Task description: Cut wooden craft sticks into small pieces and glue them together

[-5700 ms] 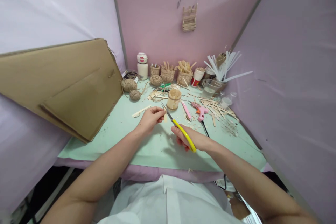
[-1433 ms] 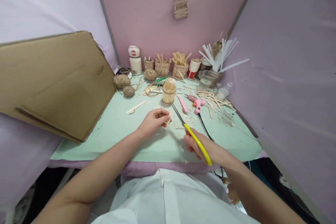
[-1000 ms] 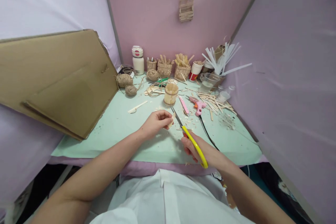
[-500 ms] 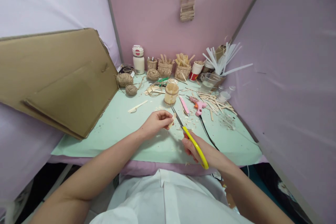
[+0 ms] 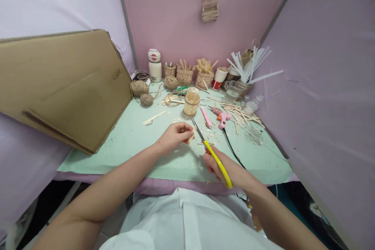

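Pinched in the fingers of my left hand (image 5: 176, 136) is a small pale wooden stick piece (image 5: 192, 136), partly hidden by the fingertips. My right hand (image 5: 216, 160) is wrapped round the yellow handle of a pair of scissors (image 5: 216, 155). Their blades point up and to the left, slightly apart, beside the stick piece. Just beyond the blade tips a small round wooden cup (image 5: 191, 104) with dark bands stands upright on the table. To its right lie a pink craft knife (image 5: 206, 118) and a pink glue gun (image 5: 222, 117).
A large cardboard sheet (image 5: 67, 90) leans at the left. Twine balls (image 5: 139, 88), a white bottle (image 5: 155, 66) and stick-filled baskets (image 5: 204, 78) line the back. Loose wooden strips (image 5: 241, 115) and glue sticks in a container (image 5: 249, 66) are at the right. The glue gun's black cord (image 5: 233, 148) runs toward me.
The view has shifted very slightly. Both hands, the stick piece and the scissors stay in nearly the same place.
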{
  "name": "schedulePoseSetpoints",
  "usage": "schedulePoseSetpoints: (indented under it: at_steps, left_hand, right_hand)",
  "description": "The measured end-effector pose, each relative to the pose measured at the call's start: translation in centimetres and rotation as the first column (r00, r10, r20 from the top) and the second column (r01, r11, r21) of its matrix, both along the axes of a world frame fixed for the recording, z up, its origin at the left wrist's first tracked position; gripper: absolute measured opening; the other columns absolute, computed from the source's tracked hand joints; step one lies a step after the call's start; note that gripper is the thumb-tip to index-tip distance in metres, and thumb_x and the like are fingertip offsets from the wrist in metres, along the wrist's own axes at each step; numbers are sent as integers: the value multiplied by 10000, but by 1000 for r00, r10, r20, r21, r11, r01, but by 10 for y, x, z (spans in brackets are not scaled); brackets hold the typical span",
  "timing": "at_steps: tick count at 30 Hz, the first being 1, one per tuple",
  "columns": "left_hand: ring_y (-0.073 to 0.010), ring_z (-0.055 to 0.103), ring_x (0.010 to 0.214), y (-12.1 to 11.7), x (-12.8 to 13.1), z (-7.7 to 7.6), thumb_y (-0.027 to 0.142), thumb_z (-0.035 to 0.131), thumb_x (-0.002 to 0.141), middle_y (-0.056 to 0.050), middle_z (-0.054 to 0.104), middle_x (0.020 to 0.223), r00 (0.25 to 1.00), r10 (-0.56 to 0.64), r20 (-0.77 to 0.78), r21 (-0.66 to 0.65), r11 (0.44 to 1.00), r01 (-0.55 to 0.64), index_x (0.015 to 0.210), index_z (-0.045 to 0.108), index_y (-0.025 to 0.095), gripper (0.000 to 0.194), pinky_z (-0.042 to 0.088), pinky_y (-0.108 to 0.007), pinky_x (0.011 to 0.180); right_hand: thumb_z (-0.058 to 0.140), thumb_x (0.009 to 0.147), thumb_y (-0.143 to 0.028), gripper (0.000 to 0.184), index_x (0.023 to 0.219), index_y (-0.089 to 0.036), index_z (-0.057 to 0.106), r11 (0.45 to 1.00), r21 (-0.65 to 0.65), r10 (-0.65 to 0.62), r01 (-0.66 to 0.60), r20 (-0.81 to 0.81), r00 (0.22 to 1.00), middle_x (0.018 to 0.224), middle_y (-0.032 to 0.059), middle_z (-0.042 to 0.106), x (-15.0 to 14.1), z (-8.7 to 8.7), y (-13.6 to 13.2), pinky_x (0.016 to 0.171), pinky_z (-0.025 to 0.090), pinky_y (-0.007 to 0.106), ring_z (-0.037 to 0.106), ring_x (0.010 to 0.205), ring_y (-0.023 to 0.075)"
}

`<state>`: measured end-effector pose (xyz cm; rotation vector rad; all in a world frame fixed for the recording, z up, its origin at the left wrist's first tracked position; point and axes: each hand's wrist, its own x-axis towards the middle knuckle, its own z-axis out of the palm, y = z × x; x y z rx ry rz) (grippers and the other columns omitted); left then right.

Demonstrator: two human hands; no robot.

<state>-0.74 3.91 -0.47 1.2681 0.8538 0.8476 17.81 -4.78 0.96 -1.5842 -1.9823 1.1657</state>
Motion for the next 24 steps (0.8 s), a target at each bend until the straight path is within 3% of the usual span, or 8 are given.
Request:
schedulePoseSetpoints:
  at_steps: [14,24]
  left_hand:
    - [-68,468,511,2,-2,-2,324,672,655,5,575,625,997,-79,-1,-14,997,79,741,581,138,224,366,-204,516]
    - [-72,468,510,0,-3,0,320,658,660,0,571,612,987,-159,-34,-32,987,158,772,589,135,227,364,-202,513]
  right_hand:
    - [297,902,-546,359,783,-213,363,1000,16,12,-12,-12,1000,659,-38,387,4,4,-4,513,340,257,347,556,116]
    - [255,878,-622,449,703,-217,340,998,-38,42,-42,-11,999,615,-30,412,13,7,-10,506,331,264,338,537,120]
